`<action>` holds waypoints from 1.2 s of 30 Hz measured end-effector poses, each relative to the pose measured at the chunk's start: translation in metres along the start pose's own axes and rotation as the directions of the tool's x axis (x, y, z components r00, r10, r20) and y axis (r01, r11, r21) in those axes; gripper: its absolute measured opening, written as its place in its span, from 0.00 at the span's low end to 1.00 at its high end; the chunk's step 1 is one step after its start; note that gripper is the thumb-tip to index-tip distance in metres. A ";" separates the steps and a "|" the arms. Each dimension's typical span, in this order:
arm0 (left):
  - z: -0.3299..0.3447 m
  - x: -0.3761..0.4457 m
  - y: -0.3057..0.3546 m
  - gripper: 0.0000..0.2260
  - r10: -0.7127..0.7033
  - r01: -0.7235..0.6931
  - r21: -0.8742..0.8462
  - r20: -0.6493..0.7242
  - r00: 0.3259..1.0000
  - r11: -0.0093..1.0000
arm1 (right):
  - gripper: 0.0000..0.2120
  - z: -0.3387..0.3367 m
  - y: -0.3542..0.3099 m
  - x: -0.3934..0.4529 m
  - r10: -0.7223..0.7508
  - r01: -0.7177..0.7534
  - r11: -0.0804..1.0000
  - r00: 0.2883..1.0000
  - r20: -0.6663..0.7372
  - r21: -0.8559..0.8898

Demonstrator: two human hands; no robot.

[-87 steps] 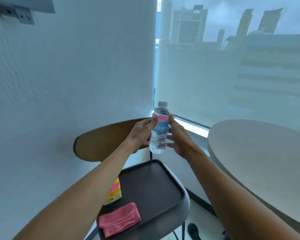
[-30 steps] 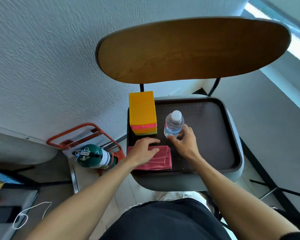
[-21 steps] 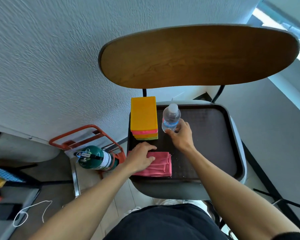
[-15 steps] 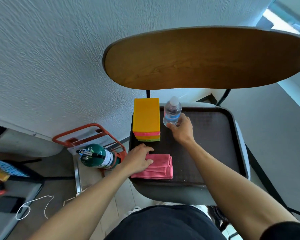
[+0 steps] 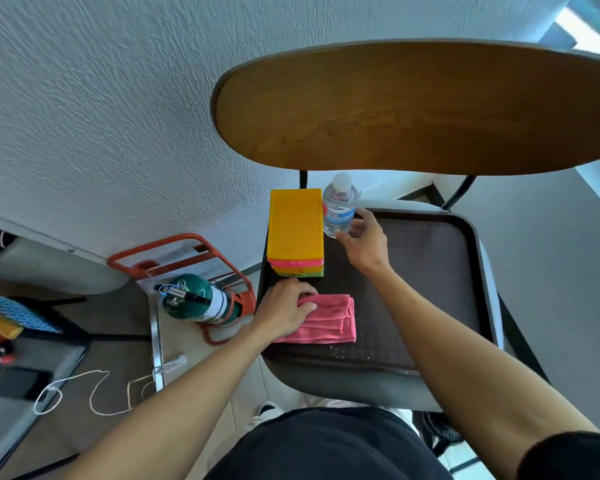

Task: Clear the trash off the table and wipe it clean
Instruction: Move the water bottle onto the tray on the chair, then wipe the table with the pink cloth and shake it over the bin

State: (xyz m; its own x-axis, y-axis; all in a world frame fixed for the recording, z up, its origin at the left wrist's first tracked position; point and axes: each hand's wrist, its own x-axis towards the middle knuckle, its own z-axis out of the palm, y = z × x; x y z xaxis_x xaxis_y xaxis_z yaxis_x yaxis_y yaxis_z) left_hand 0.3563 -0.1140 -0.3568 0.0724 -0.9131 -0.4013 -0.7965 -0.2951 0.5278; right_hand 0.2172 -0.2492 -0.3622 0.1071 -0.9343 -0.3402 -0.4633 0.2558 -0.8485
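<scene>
In the lower middle of the frame my left hand [image 5: 286, 308] grips the folded pink soft cloth [image 5: 321, 318] on the dark plastic tray [image 5: 430, 289]. It looks light and limp, so I would pinch the whole fold. My right hand [image 5: 362, 242], fingers relaxed, touches the clear plastic water bottle [image 5: 338, 206].

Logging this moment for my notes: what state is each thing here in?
water bottle: upright on the tray, cap on, right hand's fingers at its side
pink cloth: folded, flat on the tray
left hand: grips the cloth's edge
right hand: fingers loosely curled by the bottle
sponge stack: upright
tray: crumbs near its front edge
</scene>
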 end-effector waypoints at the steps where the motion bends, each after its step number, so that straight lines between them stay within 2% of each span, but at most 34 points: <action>1: -0.001 0.000 -0.003 0.12 0.004 -0.004 0.005 -0.027 1.000 1.000 | 0.32 -0.002 0.002 -0.006 0.015 -0.015 1.000 1.000 0.002 0.015; 4: -0.007 -0.001 -0.017 0.17 -0.034 0.033 -0.013 -0.076 0.997 0.999 | 0.29 -0.004 0.010 -0.030 0.043 -0.043 0.998 0.999 0.011 -0.055; 7: -0.012 -0.005 -0.029 0.20 -0.023 0.026 0.049 -0.060 0.998 0.998 | 0.26 0.000 0.021 -0.058 -0.008 0.043 0.966 0.991 0.136 -0.255; 11: -0.018 -0.008 -0.040 0.22 -0.004 0.004 0.241 0.000 1.000 0.971 | 0.30 0.005 0.036 -0.082 0.022 0.161 0.776 0.959 0.282 -0.609; 14: -0.019 -0.011 -0.042 0.23 0.003 -0.016 0.354 0.037 0.999 0.935 | 0.31 0.006 0.040 -0.095 0.041 0.181 0.660 0.961 0.275 -0.729; 17: -0.018 -0.016 -0.043 0.22 -0.008 -0.011 0.397 0.046 0.999 0.918 | 0.29 0.005 0.045 -0.107 0.052 0.152 0.619 0.971 0.234 -0.770; 22: -0.015 -0.024 -0.044 0.08 0.001 0.011 0.296 -0.040 0.999 0.955 | 0.17 0.010 0.046 -0.122 0.017 0.124 0.666 0.983 0.181 -0.736; 25: -0.012 -0.032 -0.043 0.06 0.008 0.007 0.132 -0.113 0.994 0.991 | 0.09 0.011 0.043 -0.131 -0.019 0.113 0.731 0.989 0.146 -0.673; 30: -0.015 -0.047 -0.037 0.06 -0.041 -0.005 -0.236 -0.189 0.981 0.972 | 0.08 0.013 0.038 -0.159 -0.001 -0.016 0.927 0.999 -0.045 -0.375; 33: -0.023 -0.059 -0.030 0.05 0.015 -0.085 -0.330 -0.208 0.978 0.940 | 0.06 0.016 0.032 -0.185 -0.012 -0.013 0.990 0.985 -0.172 -0.143; 36: -0.028 -0.069 -0.024 0.05 0.062 -0.143 -0.393 -0.212 0.975 0.908 | 0.05 0.017 0.028 -0.208 -0.044 0.033 0.998 0.964 -0.263 -0.046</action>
State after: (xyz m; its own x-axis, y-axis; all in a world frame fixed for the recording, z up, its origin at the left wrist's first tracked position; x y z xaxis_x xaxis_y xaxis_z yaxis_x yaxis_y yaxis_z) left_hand 0.3876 -0.0515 -0.3207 0.1486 -0.9685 -0.1998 -0.4976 -0.2478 0.8312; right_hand 0.1970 -0.0432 -0.3220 -0.1079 -0.9769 -0.1842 -0.4998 0.2135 -0.8394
